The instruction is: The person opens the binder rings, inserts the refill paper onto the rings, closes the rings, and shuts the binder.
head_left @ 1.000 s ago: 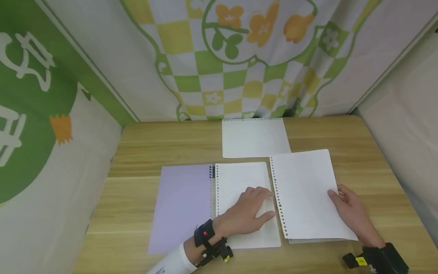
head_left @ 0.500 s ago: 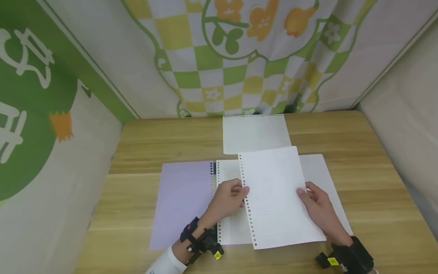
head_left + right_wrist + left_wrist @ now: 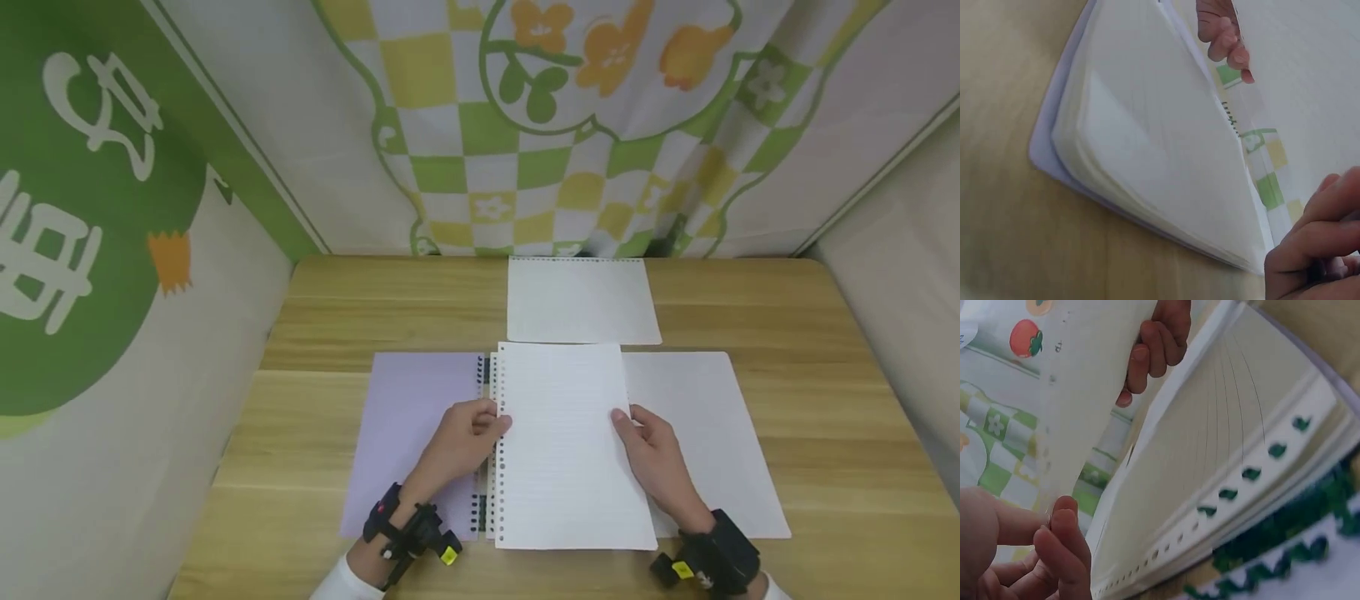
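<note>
A lined loose-leaf sheet [image 3: 566, 450], punched along its left edge, is held up by both hands. My left hand [image 3: 461, 437] pinches the punched edge between thumb and fingers. The opposite edge is pinched by my right hand [image 3: 656, 454]. Below the sheet lies a ring-bound notebook, its purple cover [image 3: 420, 433] folded out to the left. In the left wrist view, dark green rings [image 3: 1277, 450] poke through the holes of its page stack [image 3: 1197, 437]. The right wrist view shows a gap between the raised sheet [image 3: 1316, 81] and the stack [image 3: 1160, 125].
A larger white sheet [image 3: 705, 450] lies on the wooden table [image 3: 315, 333], right of the notebook. Another punched sheet [image 3: 581, 300] rests behind, its holes toward the back edge. A checkered curtain [image 3: 487, 167] hangs beyond the table.
The right hand has carried the lined sheet leftward from the right side to over the notebook. My left hand has left the notebook page and taken hold of the sheet's punched edge.
</note>
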### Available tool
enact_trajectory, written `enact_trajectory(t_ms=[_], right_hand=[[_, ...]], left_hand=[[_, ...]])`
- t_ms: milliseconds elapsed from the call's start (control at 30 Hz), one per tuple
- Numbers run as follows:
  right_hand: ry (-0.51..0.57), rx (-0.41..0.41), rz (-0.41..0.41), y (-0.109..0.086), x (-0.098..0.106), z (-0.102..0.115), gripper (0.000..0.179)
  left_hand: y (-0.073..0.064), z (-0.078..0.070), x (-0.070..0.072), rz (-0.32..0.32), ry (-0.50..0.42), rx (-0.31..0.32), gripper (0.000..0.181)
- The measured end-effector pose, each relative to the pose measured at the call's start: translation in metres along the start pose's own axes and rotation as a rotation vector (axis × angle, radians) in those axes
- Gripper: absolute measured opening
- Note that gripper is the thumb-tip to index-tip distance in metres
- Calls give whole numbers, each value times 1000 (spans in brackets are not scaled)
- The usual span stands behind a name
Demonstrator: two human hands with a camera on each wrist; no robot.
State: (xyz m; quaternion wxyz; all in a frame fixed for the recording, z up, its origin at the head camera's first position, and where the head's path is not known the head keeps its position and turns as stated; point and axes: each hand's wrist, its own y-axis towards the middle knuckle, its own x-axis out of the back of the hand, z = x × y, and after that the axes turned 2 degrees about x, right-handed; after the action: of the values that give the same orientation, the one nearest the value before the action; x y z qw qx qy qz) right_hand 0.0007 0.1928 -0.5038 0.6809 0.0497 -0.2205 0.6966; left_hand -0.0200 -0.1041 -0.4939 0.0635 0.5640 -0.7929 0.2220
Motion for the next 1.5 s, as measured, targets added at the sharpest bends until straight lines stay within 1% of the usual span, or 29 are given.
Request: enact_trajectory(t_ms=[100,167,267,333,367,433,500,567,633,700,800,900,1000,1100,1233,1367,1500], right_hand=[[1,17,-12,3,-8,-2,41],[-12,20,-19,5,-12,-2,42],[-19,13,-30,6,-16,-3,43],[-16,2,-29,7,-18,-4,44],[-11,-5,-28,7,-19,-4,44],[-5,-20,-25,8,-21,-5,43],[-6,-32,-22,8,-22,-7,44],[-16,-36,-22,8,-22,-8,45],[-25,-39,-25,8,-21,-9,46],[-36,-40,-28,8,-21,-10,46],[-38,-45,-26,8,-21,-10,45],[-28,-51,-13,8,-20,-10,45],[-20,-59,2,8,-20,-9,46],[-22,-63,6,9,-19,-7,48],[-29,-64,3,10,-19,-4,51],[-39,-65,6,11,-20,-4,52],[-74,-59,18,13,-20,-4,50]], left_hand=[[-2,3,4,-55,39,13,27],[-3,5,6,-104,78,18,32],[-4,8,6,-188,176,16,35],[-4,9,5,-231,252,-3,37],[-4,9,5,-246,297,-23,40],[-4,9,4,-250,380,-67,45],[-4,8,4,-228,456,-116,52],[-3,7,4,-190,516,-157,57],[-2,6,5,-141,563,-176,62],[-1,5,5,-103,605,-188,64],[2,5,6,-66,663,-206,64],[3,5,6,-56,708,-214,63],[5,6,7,-47,747,-203,62],[6,7,7,-35,769,-197,62],[4,7,9,-16,776,-197,64],[-3,8,12,13,776,-198,69],[-14,10,16,65,777,-196,77]])
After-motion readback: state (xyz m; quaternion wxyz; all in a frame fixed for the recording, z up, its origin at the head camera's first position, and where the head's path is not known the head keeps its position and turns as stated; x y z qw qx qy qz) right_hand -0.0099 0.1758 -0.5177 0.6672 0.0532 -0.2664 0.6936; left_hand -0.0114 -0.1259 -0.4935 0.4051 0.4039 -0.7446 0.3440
